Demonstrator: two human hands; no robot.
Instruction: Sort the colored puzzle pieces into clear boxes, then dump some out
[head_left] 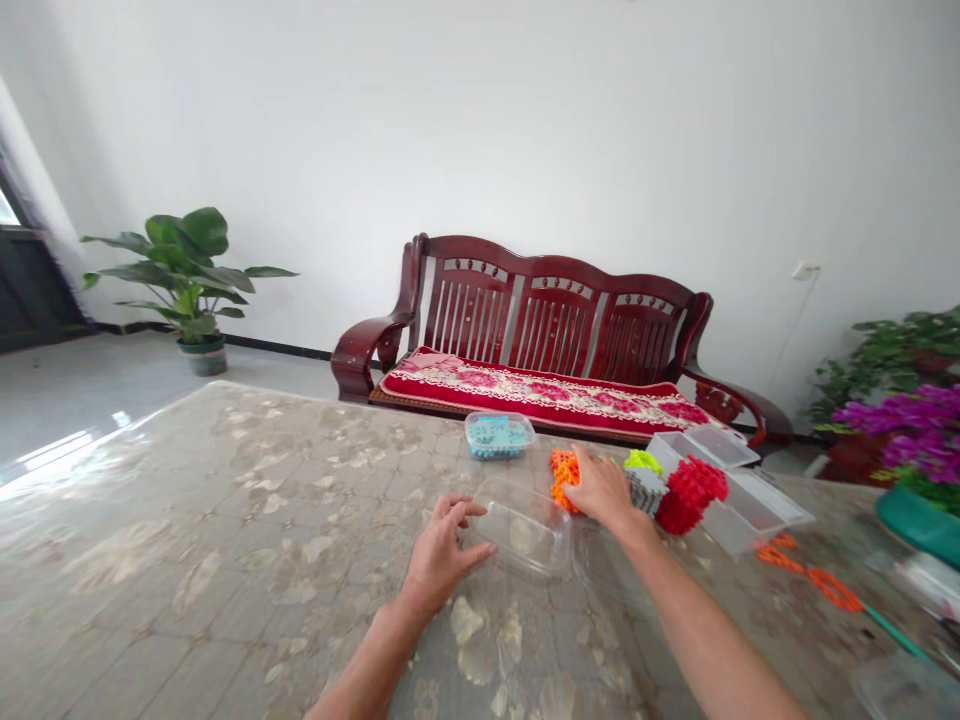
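Beside the left end of a clear plastic container (529, 535) is my left hand (444, 548), its thumb and fingers apart. Whether its fingertips touch the rim is hard to tell. My right hand (602, 490) reaches over the table with its thumb and fingers around a cluster of orange plastic pieces (561, 478). Part of that cluster is hidden by the hand. Just right of it stand a grey stack of interlocking pieces (646, 490), a yellow-green piece (643, 461) and a red stack of pieces (690, 494). A clear tub of light blue pieces (499, 438) sits farther back.
Clear open boxes (757, 505) stand behind the red stack. A chain of orange pieces (814, 578) with a green strip lies at right, near purple flowers (911, 430) in a teal pot. Behind the patterned table (247, 560) is a wooden bench (555, 310).
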